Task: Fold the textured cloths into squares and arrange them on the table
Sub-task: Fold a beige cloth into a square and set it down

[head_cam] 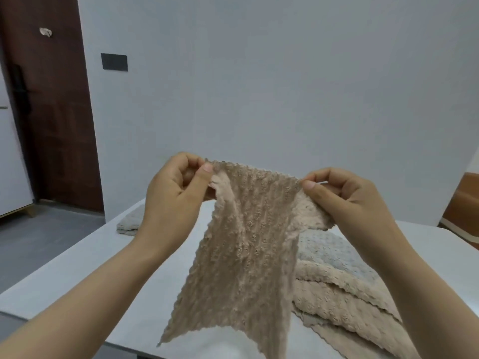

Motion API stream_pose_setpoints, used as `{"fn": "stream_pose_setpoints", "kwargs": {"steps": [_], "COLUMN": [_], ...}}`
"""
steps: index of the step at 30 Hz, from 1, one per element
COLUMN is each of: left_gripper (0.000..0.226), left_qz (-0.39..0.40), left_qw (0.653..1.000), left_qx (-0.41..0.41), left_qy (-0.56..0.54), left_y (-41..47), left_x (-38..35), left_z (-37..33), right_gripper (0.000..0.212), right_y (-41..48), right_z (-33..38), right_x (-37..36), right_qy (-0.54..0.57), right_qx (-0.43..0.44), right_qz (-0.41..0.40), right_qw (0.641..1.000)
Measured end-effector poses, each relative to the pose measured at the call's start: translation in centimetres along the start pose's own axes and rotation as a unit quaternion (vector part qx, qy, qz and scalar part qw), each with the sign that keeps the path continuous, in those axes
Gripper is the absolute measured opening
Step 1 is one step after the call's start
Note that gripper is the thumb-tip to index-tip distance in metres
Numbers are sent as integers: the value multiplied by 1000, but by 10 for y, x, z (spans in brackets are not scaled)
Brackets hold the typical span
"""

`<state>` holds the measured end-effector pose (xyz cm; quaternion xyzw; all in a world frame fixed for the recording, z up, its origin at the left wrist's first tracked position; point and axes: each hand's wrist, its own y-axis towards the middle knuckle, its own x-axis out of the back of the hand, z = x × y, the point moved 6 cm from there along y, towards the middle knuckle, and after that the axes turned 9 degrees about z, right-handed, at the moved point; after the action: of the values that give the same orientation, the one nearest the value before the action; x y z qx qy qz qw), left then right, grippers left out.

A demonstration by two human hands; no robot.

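Fingers of both hands (left hand (178,187), right hand (347,195)) pinch beige cloth (248,250) above table (85,268).

Two hands (176,195) (347,200), several cloths (246,242)

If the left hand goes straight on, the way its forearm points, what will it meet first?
Probably nothing until the white wall; the left hand pinches the beige cloth, which would travel along. Depth is unclear.
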<state>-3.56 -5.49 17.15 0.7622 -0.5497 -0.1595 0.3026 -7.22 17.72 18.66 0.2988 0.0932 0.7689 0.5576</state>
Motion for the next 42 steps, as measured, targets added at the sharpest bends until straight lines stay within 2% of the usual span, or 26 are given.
{"fn": "stream_pose_setpoints", "kwargs": {"steps": [4,11,15,19,22,25,30,33,38,42], "left_gripper": [17,14,11,8,8,7,6,6,6,6], "left_qz": [61,66,74,83,89,93,111,109,109,113], "left_qw": [998,998,997,996,995,993,990,989,987,985], "left_qx": [-6,7,13,32,41,50,52,55,68,71], "left_qy": [0,-13,-20,-26,-34,-53,-74,-87,-99,-112], "left_y": [-10,-19,-22,-26,-30,-34,-38,-39,-42,-46], "left_x": [-12,-19,-20,-21,-20,-21,-23,-23,-24,-26], "left_z": [-4,-13,-12,-9,-10,-12,-14,-15,-13,-15], "right_gripper": [9,17,15,26,24,11,20,17,12,7], "right_y": [-2,-9,-13,-17,-18,-20,-27,-29,-30,-31], "right_z": [1,13,16,15,16,21,28,31,30,27], "right_x": [-9,-18,-23,-30,-33,-35,-39,-37,-45,-50], "right_qy": [12,35,33,18,-11,-36,-114,-149,-62,-5], "right_qx": [-14,-25,-32,-45,-39,-11,25,41,40,34], "right_qz": [17,55,83,102,87,61,30,10,61,72], "right_qw": [1000,998,996,994,995,997,993,988,995,997]}}
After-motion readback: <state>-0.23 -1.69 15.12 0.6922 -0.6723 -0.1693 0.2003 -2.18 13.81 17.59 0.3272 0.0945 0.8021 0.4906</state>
